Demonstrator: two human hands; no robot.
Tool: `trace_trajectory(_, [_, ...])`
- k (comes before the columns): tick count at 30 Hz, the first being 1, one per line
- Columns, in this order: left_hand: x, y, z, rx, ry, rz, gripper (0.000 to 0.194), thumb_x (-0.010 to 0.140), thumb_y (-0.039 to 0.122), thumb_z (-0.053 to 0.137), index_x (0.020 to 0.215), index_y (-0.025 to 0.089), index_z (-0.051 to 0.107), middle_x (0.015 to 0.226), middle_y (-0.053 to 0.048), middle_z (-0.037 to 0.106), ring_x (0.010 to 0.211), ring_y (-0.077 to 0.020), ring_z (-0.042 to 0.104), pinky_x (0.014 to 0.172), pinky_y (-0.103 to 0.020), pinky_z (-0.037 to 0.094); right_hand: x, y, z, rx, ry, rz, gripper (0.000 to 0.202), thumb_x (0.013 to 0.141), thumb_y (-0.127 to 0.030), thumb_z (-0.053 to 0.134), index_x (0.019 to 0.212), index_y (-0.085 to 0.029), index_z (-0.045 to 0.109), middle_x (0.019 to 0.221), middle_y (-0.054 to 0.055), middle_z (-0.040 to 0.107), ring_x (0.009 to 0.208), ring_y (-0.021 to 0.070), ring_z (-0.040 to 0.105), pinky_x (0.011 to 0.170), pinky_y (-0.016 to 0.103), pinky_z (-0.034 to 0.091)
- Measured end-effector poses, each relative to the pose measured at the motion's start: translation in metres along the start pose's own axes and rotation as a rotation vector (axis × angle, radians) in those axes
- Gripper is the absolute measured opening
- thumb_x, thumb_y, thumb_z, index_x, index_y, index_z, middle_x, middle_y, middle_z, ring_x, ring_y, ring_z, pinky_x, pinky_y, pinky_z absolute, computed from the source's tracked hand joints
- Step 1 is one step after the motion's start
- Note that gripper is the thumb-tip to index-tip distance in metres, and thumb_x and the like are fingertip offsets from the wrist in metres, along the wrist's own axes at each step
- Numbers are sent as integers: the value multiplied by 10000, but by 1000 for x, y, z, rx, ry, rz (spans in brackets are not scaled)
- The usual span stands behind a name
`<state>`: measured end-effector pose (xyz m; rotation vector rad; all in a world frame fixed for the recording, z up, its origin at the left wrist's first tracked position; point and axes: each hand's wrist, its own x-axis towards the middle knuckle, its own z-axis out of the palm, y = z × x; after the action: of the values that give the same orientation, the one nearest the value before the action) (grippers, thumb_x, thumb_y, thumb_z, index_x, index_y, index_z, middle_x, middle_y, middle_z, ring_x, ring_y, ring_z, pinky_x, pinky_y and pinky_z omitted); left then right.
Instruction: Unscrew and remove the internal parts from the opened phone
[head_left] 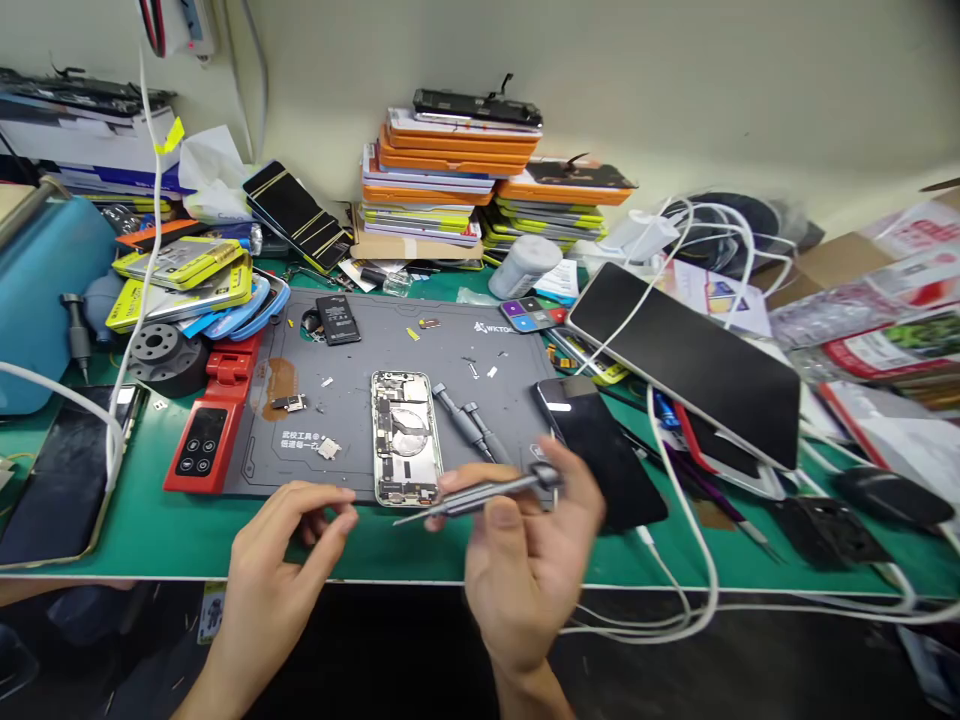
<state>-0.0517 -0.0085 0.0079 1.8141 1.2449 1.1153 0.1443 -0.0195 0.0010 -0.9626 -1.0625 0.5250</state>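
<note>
An opened phone body (407,440), its inner parts showing, lies upright on a grey work mat (352,380). My right hand (525,560) is closed around a grey screwdriver (484,494), whose thin tip points left just below the phone. To the lower left of the phone is my left hand (289,560), thumb and fingers apart, with nothing seen between them. Two more screwdrivers (469,425) rest on the mat right of the phone. A black battery (338,320) lies at the mat's upper left, and a small metal plate (328,448) sits left of the phone.
Left of the mat stands a red device (202,445). A dark phone (600,450) and a large dark tablet (690,365) lie on the right, among white cables (686,530). Stacked boxes (454,150) line the back wall. The green table's front edge runs below my wrists.
</note>
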Motion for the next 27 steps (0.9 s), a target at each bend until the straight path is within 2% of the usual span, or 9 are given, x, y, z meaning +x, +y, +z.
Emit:
trace_trajectory(2, [0, 0, 0, 24, 15, 15, 92, 1083, 200, 684, 1096, 265, 748, 905, 31, 758, 765, -112, 682, 700, -214, 541, 6, 4, -8, -215, 54, -244, 569, 1078, -125, 602, 1599, -293, 447, 1006, 40, 754, 788, 169, 778, 672, 330, 728])
trace_trajectory(4, [0, 0, 1, 38, -6, 49, 90, 1089, 200, 677, 1086, 262, 742, 896, 35, 755, 730, -106, 657, 667, -214, 516, 10, 11, -14, -368, -8, -451, 628, 1038, -68, 644, 1603, -273, 460, 1048, 50, 720, 798, 161, 775, 663, 320, 727])
trace_trajectory(5, [1, 1, 1, 48, -22, 73, 91, 1089, 196, 678, 1091, 260, 743, 910, 32, 762, 730, -106, 656, 667, -216, 512, 11, 15, -16, -404, -66, -491, 643, 1031, -50, 643, 1608, -265, 458, 1067, 55, 706, 812, 162, 780, 648, 309, 725])
trace_trajectory(9, [3, 1, 3, 85, -75, 161, 112, 1091, 164, 672, 1113, 248, 743, 965, 14, 795, 838, -124, 716, 756, -234, 536, 10, 29, -17, -406, -214, -410, 715, 1028, -17, 615, 1647, -298, 394, 1159, 71, 702, 901, 167, 788, 673, 308, 738])
trace_trajectory(13, [3, 1, 4, 99, -91, 161, 100, 1095, 165, 664, 1117, 236, 731, 954, 12, 800, 791, -123, 702, 732, -247, 527, 7, 32, -17, -394, -251, -368, 715, 1021, -6, 616, 1640, -301, 409, 1163, 69, 725, 959, 180, 799, 745, 332, 754])
trace_trajectory(19, [4, 1, 5, 105, -100, 165, 106, 1095, 156, 655, 1124, 234, 721, 932, 13, 796, 747, -126, 677, 705, -259, 515, 8, 29, -18, -414, -259, -379, 715, 1022, 1, 605, 1649, -292, 423, 1154, 72, 742, 978, 178, 800, 693, 282, 736])
trace_trajectory(24, [3, 1, 4, 105, -98, 173, 104, 1098, 160, 649, 1123, 231, 721, 932, 10, 795, 747, -129, 677, 708, -263, 520, 12, 23, -17, -584, -272, -536, 667, 1031, -64, 663, 1643, -224, 452, 1151, 93, 795, 982, 204, 822, 770, 351, 748])
trace_trajectory(27, [3, -1, 6, 120, -97, 173, 109, 1096, 154, 652, 1136, 228, 722, 940, 7, 798, 749, -130, 680, 711, -265, 524, 14, 19, -16, -625, -190, -629, 606, 1042, -44, 625, 1618, -195, 511, 1154, 85, 812, 990, 200, 828, 783, 342, 733])
